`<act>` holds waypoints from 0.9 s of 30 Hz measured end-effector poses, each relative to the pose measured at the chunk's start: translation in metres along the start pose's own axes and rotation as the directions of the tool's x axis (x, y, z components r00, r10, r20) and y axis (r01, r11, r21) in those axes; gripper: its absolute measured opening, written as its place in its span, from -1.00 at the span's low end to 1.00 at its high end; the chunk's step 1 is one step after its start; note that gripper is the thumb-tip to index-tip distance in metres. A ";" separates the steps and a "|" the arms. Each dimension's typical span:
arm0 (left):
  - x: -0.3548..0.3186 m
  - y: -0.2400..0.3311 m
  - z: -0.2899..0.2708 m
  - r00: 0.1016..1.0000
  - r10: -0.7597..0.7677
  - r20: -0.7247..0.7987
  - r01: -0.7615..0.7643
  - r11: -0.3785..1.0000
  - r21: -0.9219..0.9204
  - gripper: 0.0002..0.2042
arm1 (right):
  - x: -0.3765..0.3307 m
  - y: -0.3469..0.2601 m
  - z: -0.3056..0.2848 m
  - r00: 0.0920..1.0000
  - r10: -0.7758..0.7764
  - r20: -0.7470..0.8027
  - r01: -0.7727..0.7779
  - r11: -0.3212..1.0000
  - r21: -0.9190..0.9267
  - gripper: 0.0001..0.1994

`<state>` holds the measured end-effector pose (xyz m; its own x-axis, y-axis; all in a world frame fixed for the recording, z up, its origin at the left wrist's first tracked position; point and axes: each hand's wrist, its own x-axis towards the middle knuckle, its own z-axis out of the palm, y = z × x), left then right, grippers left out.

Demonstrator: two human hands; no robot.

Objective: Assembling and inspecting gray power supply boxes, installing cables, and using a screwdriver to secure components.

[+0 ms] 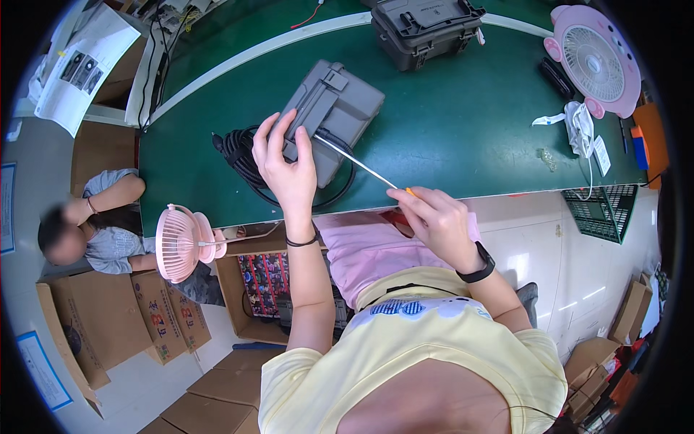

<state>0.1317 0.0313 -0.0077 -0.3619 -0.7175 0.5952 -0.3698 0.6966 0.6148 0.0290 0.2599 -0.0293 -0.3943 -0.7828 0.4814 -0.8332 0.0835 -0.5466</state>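
A grey plastic case [358, 108] lies tilted on the green table, its latch side toward me. My left hand [284, 163] grips the case's near left side, thumb and fingers spread over it. In my right hand [437, 220], pinched between thumb and fingers near the table edge, is a screwdriver [365, 168] with a long thin shaft. Only a bit of its orange handle shows. The shaft runs up and left, and its tip meets the case beside a dark cable fitting. A coiled black cable [242, 155] lies left of the case, partly behind my left hand.
A dark case [426, 36] stands at the far side of the table. Toward the right are a pink fan [596, 61], a white cloth-like bundle [578, 126] and a green crate [603, 210]. Another pink fan [177, 244] hangs off the near left edge. A person [108, 224] sits left, beside cardboard boxes [105, 311].
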 end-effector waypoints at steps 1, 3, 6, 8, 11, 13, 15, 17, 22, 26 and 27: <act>-0.001 0.001 -0.002 1.000 0.006 0.024 -0.006 1.000 -0.006 -0.72 | 0.000 0.001 -0.001 1.000 0.001 0.001 -0.001 1.000 -0.003 -0.70; -0.004 0.006 -0.007 0.997 0.029 0.073 -0.030 0.999 0.012 -0.59 | 0.004 0.005 -0.004 0.975 0.165 0.148 -0.215 0.869 0.445 -0.71; -0.018 0.017 -0.025 0.975 0.053 0.218 -0.057 0.998 0.011 -0.19 | 0.012 0.017 -0.018 0.956 0.143 0.255 -0.259 0.819 0.513 -0.73; -0.027 0.023 -0.035 0.970 0.036 0.240 -0.041 0.999 0.019 -0.17 | 0.016 0.027 -0.035 0.926 0.126 0.357 -0.302 0.814 0.496 -0.75; -0.044 0.029 -0.049 0.984 0.021 0.177 -0.038 0.995 0.089 -0.21 | 0.022 0.046 -0.060 0.917 0.060 0.394 -0.269 0.822 0.502 -0.77; -0.049 0.026 -0.053 0.996 0.003 0.091 -0.014 0.992 0.123 -0.22 | 0.022 0.058 -0.068 0.913 0.167 0.373 -0.356 0.771 0.527 -0.78; -0.045 0.015 -0.054 1.000 -0.002 0.027 -0.002 0.988 0.155 -0.27 | 0.022 0.067 -0.065 0.925 0.319 0.205 -0.379 0.754 0.536 -0.79; -0.032 -0.005 -0.054 0.999 0.029 -0.016 -0.024 0.977 0.212 -0.31 | 0.021 0.077 -0.058 0.850 0.504 0.154 -0.495 0.664 0.561 -0.78; 0.030 -0.078 -0.052 0.982 0.183 -0.046 -0.109 0.749 0.653 -0.36 | 0.016 0.097 -0.040 0.797 0.605 -0.007 -0.440 0.587 0.680 -0.77; 0.076 -0.121 -0.049 0.997 0.075 -0.011 -0.032 0.548 0.836 -0.37 | 0.006 0.105 -0.031 0.769 0.593 -0.239 -0.398 0.737 0.547 -0.76; 0.083 -0.126 -0.048 1.000 0.019 0.019 -0.026 0.462 0.887 -0.38 | 0.003 0.105 -0.027 0.755 0.589 -0.288 -0.367 0.743 0.559 -0.76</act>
<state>0.1891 -0.1165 -0.0107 -0.3850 -0.7042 0.5966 -0.9202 0.3422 -0.1899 -0.0700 0.2830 -0.0662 -0.9003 -0.3644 0.2383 -0.2576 0.0047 -0.9662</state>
